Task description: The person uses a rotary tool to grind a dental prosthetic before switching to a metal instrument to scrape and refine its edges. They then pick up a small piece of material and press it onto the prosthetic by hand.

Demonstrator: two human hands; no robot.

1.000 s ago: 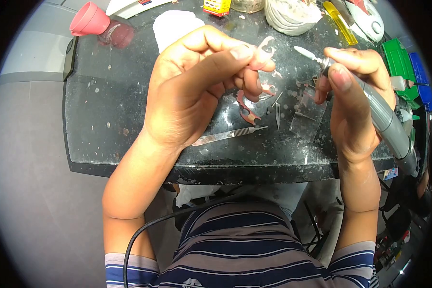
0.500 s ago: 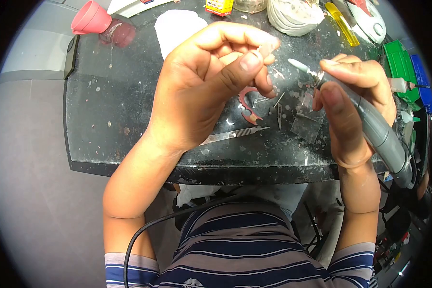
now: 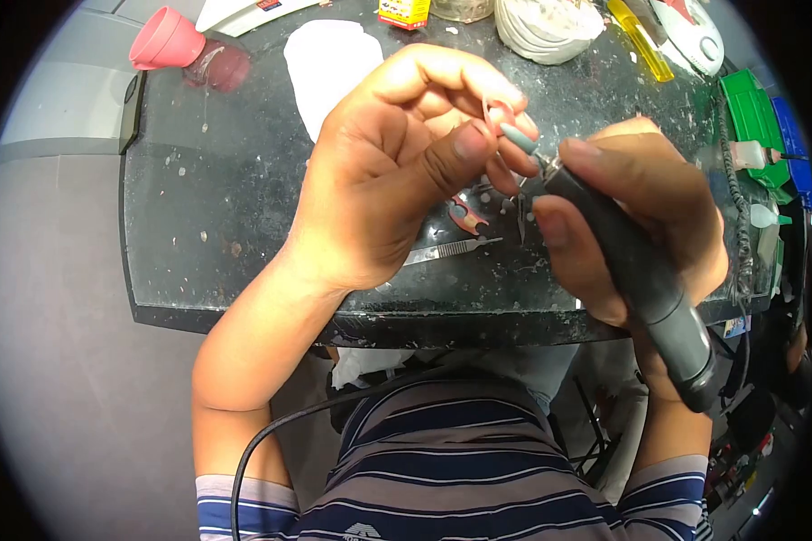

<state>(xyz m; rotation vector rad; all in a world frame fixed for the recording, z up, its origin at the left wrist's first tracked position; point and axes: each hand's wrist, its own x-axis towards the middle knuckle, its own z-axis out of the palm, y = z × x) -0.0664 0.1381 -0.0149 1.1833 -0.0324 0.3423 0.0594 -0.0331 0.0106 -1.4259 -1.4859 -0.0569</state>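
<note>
My left hand [image 3: 370, 176] is closed, pinching a small pink denture piece [image 3: 498, 112] between thumb and fingers above the table. My right hand [image 3: 668, 185] grips a dark rotary handpiece [image 3: 636, 248] like a pen. Its pointed grey-green grinding bit [image 3: 518, 138] meets the pink piece or sits right beside it; actual contact is hard to tell. Below the hands lies a pink, curved denture base [image 3: 467, 218], partly hidden. A metal scalpel handle [image 3: 451, 250] rests on the table under my left hand.
The dark, dusty table [image 3: 198, 198] carries a white cloth or paper [image 3: 320, 68], a pink cup [image 3: 167, 41], a yellow and red box [image 3: 404, 13], a white bowl [image 3: 550, 32] and a yellow cutter [image 3: 641, 41]. Green bins [image 3: 753, 126] stand at right.
My right hand has moved left with the handpiece, bringing the bit to the pink piece. The handpiece has turned in the grip. My left hand keeps its pinch, tilted slightly.
</note>
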